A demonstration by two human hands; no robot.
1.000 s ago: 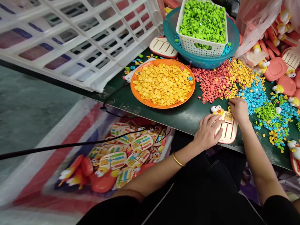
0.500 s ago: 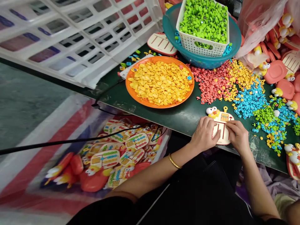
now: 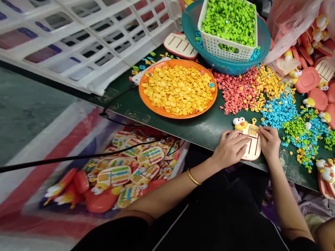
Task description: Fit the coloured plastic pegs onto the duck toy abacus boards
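Note:
A cream plastic board [image 3: 252, 149] with red slots and a red rim lies at the green table's front edge. Its top left corner carries a duck head [image 3: 240, 123] with bulging white eyes, and a small yellow loop [image 3: 254, 121] sticks up beside it. My left hand [image 3: 230, 147] rests over the board's left side, fingers extended and apart, holding nothing that shows. At the upper right edge of the board, the thumb and fingers of my right hand [image 3: 269, 140] are pinched together; what they hold, if anything, is too small to make out.
An orange plate [image 3: 142, 98] of yellow pieces stands left. Behind it are a teal basin [image 3: 187, 21] and a white basket [image 3: 230, 48] of green pieces. Small red, yellow, blue and green pieces [image 3: 278, 109] lie beyond my hands. Finished-looking boards [image 3: 113, 176] fill a bag below left.
My right hand has moved from the middle of the board to its upper right edge. My left hand's fingers have stretched out more over the board. The view has shifted slightly.

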